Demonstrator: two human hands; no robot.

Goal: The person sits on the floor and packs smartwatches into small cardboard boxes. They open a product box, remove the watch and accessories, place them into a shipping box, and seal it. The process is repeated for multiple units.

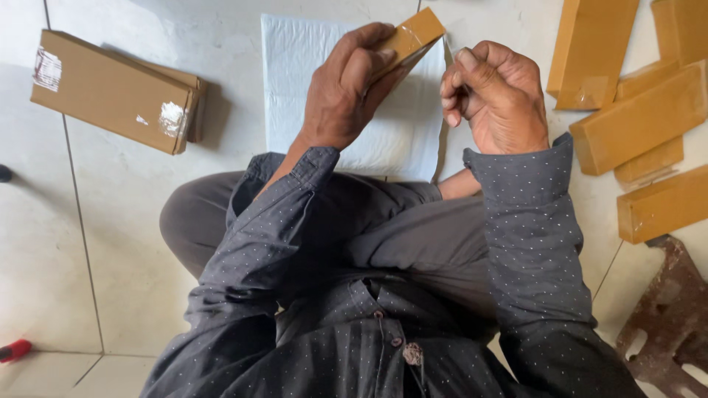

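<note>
Box: small tan box [413,35], glossy (tape-wrapped), tilted.
Left hand [346,85]: fingers grasping the box.
Right hand [493,92]: fingers clenched beside it.

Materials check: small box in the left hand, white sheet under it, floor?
Small box in the left hand: looks like brown cardboard wrapped in clear tape or film, judging by the glossy glare on its faces. White sheet: soft, quilted-looking and matte, likely a padded plastic or paper mailer; hard to tell which. Floor: pale glazed tile, with dark grout lines and a slight sheen.
</note>
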